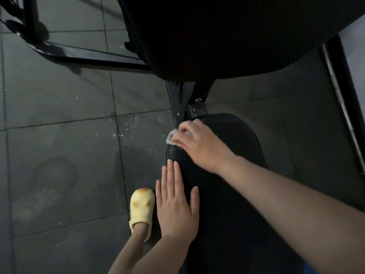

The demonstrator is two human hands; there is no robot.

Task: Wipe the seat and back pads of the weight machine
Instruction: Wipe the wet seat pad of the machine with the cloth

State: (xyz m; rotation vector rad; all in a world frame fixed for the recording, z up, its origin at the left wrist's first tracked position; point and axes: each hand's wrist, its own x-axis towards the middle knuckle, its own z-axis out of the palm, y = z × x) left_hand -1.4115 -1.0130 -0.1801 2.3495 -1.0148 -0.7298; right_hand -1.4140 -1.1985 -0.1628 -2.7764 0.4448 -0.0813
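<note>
Dark grey floor tiles [59, 95] carry scattered white specks [128, 127] and a small ring-shaped scrap [161, 119]. 1 yellow clog [142, 206] stands on them; a steel bar [343, 111] runs alongside.

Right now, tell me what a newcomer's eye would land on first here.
The right hand stands out, pressing a small whitish cloth against the far left edge of the dark seat pad. Nearer the camera, the left hand lies flat and open on the seat's left side. A pale yellow clog on the grey tiled floor is the brightest thing, just left of that hand.
</note>
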